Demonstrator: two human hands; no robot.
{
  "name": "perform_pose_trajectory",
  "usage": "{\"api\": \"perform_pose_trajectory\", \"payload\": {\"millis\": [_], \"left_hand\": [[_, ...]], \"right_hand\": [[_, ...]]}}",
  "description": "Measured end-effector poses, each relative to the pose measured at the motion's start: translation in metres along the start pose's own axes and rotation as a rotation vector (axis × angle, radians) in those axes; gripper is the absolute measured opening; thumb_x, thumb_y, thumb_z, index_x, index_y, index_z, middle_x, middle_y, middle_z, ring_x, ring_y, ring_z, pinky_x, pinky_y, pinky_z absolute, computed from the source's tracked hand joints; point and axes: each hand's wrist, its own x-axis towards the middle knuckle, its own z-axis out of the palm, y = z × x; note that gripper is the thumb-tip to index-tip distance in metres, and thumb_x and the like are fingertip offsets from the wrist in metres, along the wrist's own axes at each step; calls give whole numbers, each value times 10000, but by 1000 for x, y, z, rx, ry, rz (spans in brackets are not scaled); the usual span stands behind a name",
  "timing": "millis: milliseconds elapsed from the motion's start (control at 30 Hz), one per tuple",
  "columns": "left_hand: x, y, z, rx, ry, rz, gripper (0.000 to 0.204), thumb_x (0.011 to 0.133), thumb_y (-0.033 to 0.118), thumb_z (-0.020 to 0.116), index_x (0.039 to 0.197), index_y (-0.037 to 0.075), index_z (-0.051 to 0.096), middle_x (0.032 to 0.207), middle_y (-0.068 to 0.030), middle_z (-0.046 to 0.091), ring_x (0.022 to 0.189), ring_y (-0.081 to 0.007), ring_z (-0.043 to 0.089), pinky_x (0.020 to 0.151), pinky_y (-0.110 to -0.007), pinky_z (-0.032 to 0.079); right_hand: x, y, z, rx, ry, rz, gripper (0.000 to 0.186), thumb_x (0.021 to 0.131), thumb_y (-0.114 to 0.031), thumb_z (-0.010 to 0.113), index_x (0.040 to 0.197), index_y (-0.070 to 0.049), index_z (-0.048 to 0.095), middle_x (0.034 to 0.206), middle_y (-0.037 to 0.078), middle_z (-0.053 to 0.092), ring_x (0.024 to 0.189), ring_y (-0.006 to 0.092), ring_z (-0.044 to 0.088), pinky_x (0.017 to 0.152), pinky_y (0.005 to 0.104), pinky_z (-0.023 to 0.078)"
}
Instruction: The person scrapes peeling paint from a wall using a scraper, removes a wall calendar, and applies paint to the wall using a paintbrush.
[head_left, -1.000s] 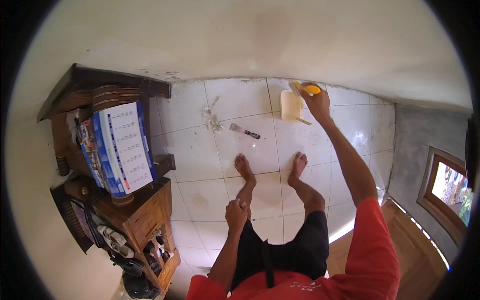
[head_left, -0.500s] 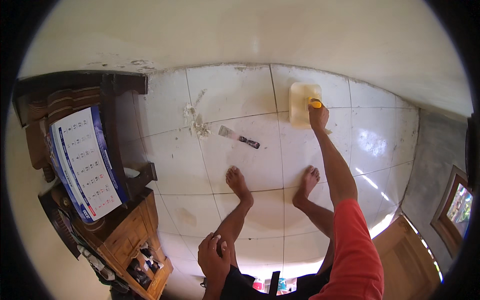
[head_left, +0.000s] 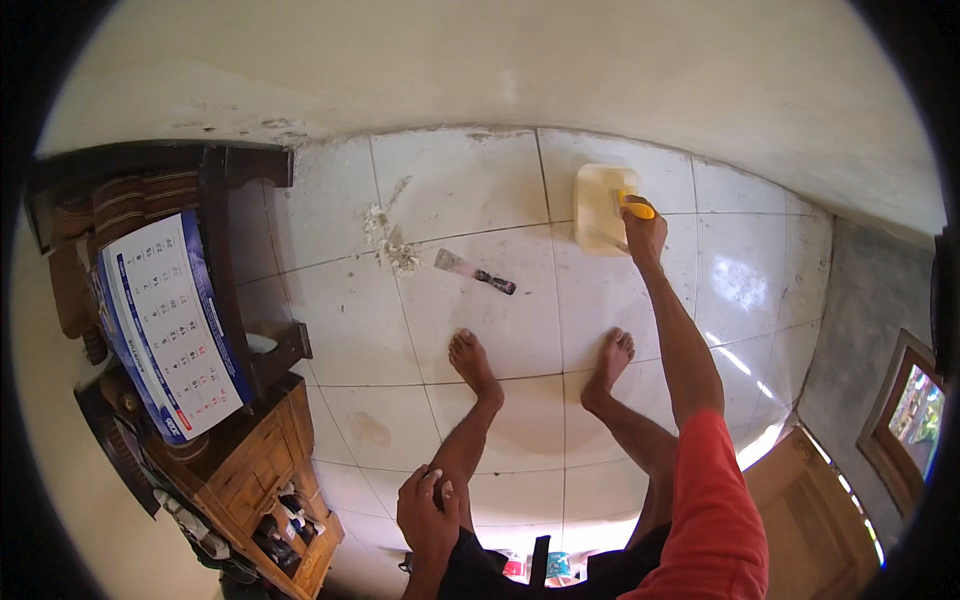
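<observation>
At the far right of the floor, my right hand (head_left: 647,232) is closed round a yellow-handled tool (head_left: 638,209). The tool's head is over a shallow cream plastic tub (head_left: 590,232), and I cannot make out its kind. My left hand (head_left: 428,510) lies on my left knee, fingers loosely spread, holding nothing. A putty knife (head_left: 475,272) with a dark, paint-smeared handle lies on the tiles between the tub and a heap of pale scrapings (head_left: 395,247).
White floor tiles (head_left: 480,330) meet a cream wall (head_left: 500,70) with flaking patches at its lower left. On the left stand a dark wooden seat (head_left: 225,270) with a calendar (head_left: 175,325) on it and a wooden cabinet (head_left: 255,440). A wooden door (head_left: 810,500) is at lower right.
My right hand has shifted slightly right and nearer over the tub, and the tool's handle has turned a little. The left hand stays on the knee.
</observation>
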Motion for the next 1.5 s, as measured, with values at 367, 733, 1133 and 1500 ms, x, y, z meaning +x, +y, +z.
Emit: {"api": "perform_pose_trajectory", "payload": {"millis": [367,733,1133,1500], "left_hand": [[-98,48,-27,32,-42,39,284,888,217,610,1092,27,664,1185,-173,642,1118,-365,596,950,-464,490],[-306,169,-220,60,-91,-22,272,925,242,592,1093,45,673,1163,-163,650,1091,-360,605,934,-456,501],[-886,204,-635,-333,-254,4,649,1004,539,409,1232,-45,575,1160,-355,587,1115,-500,553,954,-508,454],[-1397,212,-1175,-301,-330,117,325,922,321,526,1041,44,650,1055,-193,657,939,-353,626,824,-486,479]], "right_hand": [[-49,4,-114,-87,71,-408,202,850,-111,700,1049,-83,713,992,117,711,797,243,690,710,342,538],[-177,-130,-464,1367,81,597,329,904,-173,658,1184,-14,591,1054,133,657,888,257,677,773,376,591],[-667,-536,-1176,1572,-228,610,179,982,-290,544,1067,-139,588,930,-2,589,847,164,544,724,330,470],[-1032,-1235,-1895,1249,-252,-429,361,926,-75,620,1258,-32,485,1002,70,603,880,191,646,700,381,593]]}}
